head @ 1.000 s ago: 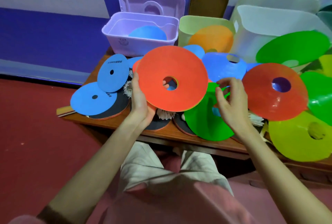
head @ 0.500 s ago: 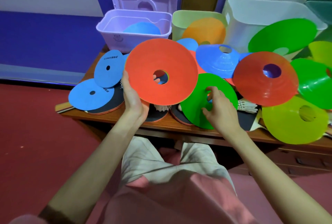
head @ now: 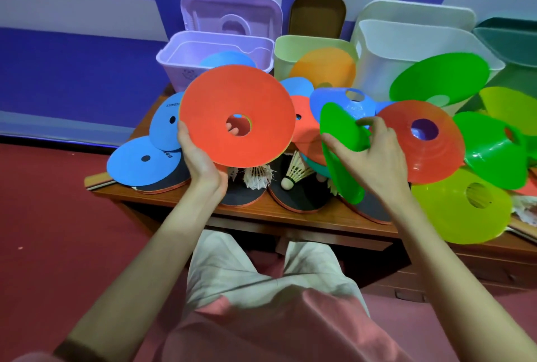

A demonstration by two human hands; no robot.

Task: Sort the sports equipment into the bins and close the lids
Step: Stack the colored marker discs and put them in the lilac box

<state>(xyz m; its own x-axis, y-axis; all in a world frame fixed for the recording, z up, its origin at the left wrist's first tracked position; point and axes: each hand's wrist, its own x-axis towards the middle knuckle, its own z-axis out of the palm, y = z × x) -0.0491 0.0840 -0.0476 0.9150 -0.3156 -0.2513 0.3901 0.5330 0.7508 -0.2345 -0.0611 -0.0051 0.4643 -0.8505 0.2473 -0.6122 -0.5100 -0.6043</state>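
Green cone (head: 340, 140) lifted edge-on, orange disc (head: 236, 114) face-on

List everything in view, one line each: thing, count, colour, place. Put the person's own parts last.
Lidded plastic bin: one, lilac, back left, open, blue disc inside.
Small plastic bin: one, pale green, centre back, orange disc inside.
Large plastic bin: one, white, back right.
Flat round discs: at least two, blue, left on table.
Dome-shaped marker cones: several, red, blue, green, yellow-green, right half.
Feather shuttlecocks: at least three, white, front centre.
Table-tennis bats: several, black-faced, under the pile.
Wooden table: one, brown.
Left hand: grip on flat red disc.
Right hand: grip on green cone.
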